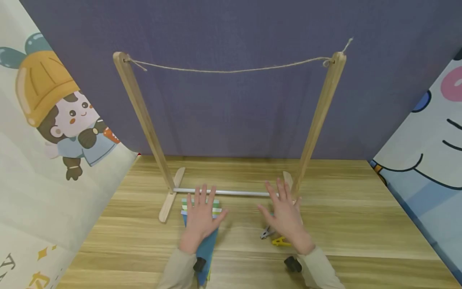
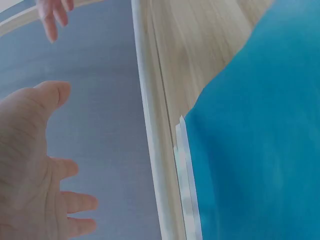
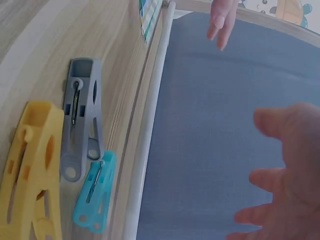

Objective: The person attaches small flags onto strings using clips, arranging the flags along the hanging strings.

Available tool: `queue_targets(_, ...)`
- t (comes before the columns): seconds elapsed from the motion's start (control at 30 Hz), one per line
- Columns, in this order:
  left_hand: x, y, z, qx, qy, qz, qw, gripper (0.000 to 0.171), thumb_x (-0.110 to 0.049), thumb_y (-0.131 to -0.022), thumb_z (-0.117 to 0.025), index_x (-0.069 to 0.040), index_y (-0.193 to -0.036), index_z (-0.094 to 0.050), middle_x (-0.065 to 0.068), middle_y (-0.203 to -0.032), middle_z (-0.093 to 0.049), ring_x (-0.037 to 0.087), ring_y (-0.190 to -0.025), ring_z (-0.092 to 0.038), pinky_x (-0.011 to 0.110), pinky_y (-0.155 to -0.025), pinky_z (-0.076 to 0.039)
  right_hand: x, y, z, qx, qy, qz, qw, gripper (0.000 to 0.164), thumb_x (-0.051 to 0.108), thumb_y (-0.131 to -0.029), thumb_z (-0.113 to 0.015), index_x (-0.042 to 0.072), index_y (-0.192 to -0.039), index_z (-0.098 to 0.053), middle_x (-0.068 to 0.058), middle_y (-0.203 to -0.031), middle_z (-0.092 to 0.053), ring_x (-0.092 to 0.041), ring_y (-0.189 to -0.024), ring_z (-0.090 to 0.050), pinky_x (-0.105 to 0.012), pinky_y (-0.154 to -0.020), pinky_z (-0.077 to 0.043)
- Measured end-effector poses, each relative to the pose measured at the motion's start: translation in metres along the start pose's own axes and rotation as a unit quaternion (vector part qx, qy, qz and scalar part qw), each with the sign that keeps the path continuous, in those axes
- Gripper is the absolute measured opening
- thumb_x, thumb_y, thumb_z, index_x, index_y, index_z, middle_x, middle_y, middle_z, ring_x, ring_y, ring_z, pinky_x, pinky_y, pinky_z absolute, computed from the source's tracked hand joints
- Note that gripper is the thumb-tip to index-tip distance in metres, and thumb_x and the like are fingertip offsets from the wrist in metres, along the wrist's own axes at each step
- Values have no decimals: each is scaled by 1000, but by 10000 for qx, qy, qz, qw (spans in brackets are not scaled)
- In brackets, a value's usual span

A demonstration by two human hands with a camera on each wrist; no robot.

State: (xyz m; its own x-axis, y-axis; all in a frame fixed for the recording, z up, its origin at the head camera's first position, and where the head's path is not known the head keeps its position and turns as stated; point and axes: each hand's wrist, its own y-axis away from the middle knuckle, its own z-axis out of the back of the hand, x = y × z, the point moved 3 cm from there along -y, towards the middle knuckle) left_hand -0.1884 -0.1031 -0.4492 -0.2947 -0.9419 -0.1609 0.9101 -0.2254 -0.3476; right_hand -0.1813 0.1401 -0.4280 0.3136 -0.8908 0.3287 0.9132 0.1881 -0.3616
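Hovering outspread, left grip (image 1: 201, 218) overhangs triangular blue pennant (image 1: 207, 247), right grip (image 1: 286, 214) plastic clothespins (image 3: 69, 140).

Beige sleeves (image 1: 182, 269), black wrist cameras (image 1: 292, 264)

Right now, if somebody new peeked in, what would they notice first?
Probably the wooden frame standing on the table, with a string tied across its top. Next, the two spread hands: the left hand above the blue triangular piece, the right hand near the clips. The yellow clip looks brightest, beside the grey clip.
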Motion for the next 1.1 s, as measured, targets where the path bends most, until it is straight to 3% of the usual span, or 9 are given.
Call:
queue_targets(0.17,8,2,2,250,312,196,9990,76,-53,-86,-54,-6,-143,-36,25,-144,-33,44,-135,-23,64,-105,-17,-7,2,2,-154,-528,87,9984,70,27,-87,-68,7,-144,-33,-31,-145,-26,-51,-131,-23,-79,-89,-18)
queue_targets(0.33,17,5,6,468,615,379,9963,74,-51,-88,-52,-4,-143,-36,26,-145,-31,44,-136,-21,65,-104,-16,-17,5,2,-424,-829,251,9953,70,13,-81,-74,0,-139,-37,-36,-135,-36,-52,-123,-36,-66,-95,-33)
queue_targets(0.5,27,10,6,449,784,449,9949,72,-49,-89,-53,-3,-142,-36,27,-144,-32,46,-134,-22,66,-103,-17,-27,10,2,-572,-954,380,9931,69,5,-78,-76,-5,-136,-40,-36,-129,-43,-50,-117,-43,-59,-90,-42)
queue_targets(0.83,46,18,11,24,713,595,9957,61,-33,-87,-63,4,-132,-46,28,-132,-46,49,-123,-37,64,-98,-28,-35,19,1,-336,-890,201,9953,65,1,-76,-75,-9,-131,-43,-35,-121,-49,-49,-107,-51,-56,-87,-45)
queue_targets(1.1,61,25,9,274,799,761,9935,43,-19,-84,-67,5,-118,-57,24,-115,-59,45,-110,-50,61,-88,-39,-42,23,-5,-1,-808,-3,9967,59,-1,-73,-76,-11,-124,-48,-33,-112,-56,-46,-98,-57,-54,-82,-49)
